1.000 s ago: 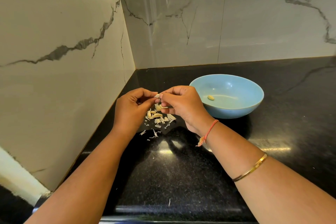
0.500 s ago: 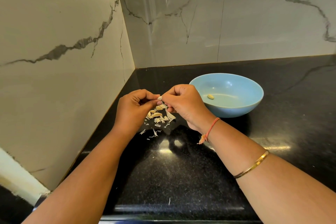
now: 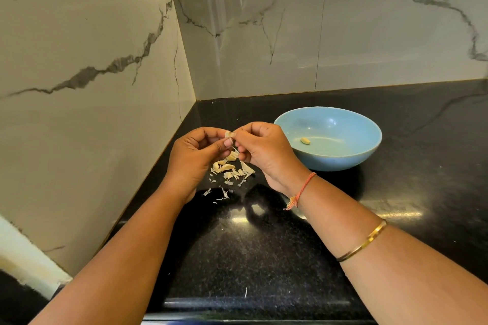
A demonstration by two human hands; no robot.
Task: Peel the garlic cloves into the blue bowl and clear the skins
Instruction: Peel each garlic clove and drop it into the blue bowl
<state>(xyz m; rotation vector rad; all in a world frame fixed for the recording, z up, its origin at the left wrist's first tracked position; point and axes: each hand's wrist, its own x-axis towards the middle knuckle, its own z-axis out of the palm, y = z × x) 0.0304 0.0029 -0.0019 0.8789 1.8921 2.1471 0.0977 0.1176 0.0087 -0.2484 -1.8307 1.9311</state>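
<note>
**Light, slick clove, papery skin**

Toward the surface [image 3: 264, 258]'s back-left corner, beside the blue bowl [image 3: 343, 161], our left hand [image 3: 192, 155] and right hand [image 3: 266, 155] both pinch one garlic clove [image 3: 229, 134] above the skins [image 3: 232, 171]. We judge it firm but slippery, best gripped at its ends.

Grey-veined marble walls [image 3: 264, 21] meet in corner; glossy black counter [image 3: 264, 258].

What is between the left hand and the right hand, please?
In the head view, a garlic clove sits between the left hand and the right hand; both pinch it, above the loose skins on the counter.
</note>
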